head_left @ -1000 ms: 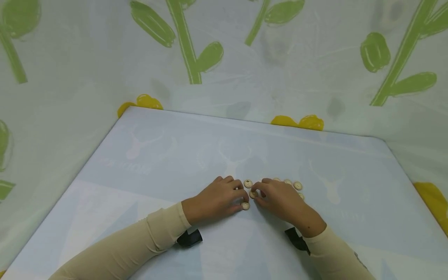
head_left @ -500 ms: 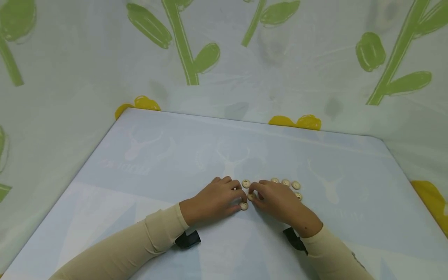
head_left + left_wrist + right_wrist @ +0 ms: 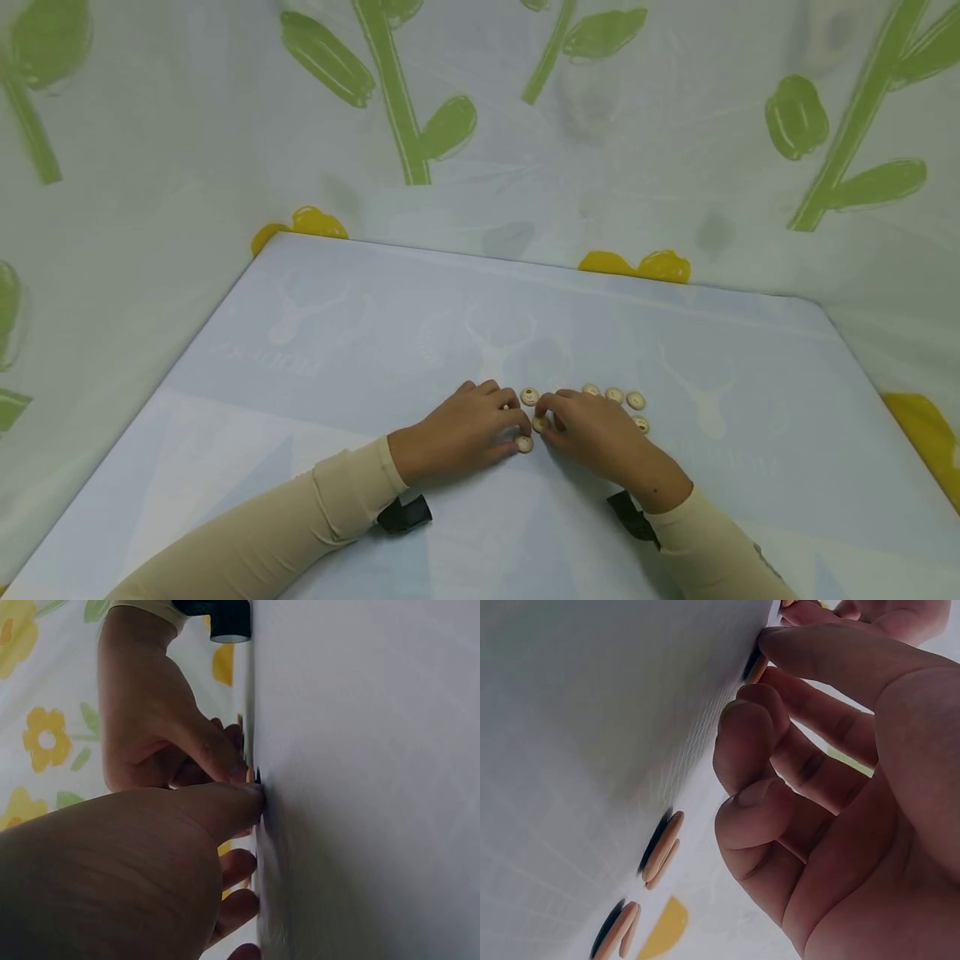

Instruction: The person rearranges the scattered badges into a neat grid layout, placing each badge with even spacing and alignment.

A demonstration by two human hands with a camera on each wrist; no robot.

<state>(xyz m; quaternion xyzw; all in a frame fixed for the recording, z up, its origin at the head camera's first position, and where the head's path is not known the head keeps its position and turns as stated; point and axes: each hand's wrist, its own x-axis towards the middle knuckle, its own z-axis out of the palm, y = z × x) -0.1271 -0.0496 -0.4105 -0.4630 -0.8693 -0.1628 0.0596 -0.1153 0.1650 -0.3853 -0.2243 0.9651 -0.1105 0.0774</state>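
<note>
Small round wooden discs with dark marks on their faces lie flat near the middle of the table. My left hand pinches one wooden disc at its edge between thumb and fingers. Just right of it, my right hand pinches another disc, its thumb and index finger on the rim. In the right wrist view that disc shows edge-on under the thumb. Between the two hands, slightly farther back, sits a loose disc. The left wrist view mostly hides the discs behind my left thumb.
Beyond my right hand several more discs lie in a loose curve, one close beside the knuckles. A pale blue and white patterned cloth covers the table. Behind it hangs a white curtain with green leaves and yellow flowers.
The right hand has drawn its disc slightly nearer to me and toward the left hand's disc. The left hand has stayed in place. The view shifted a little.
</note>
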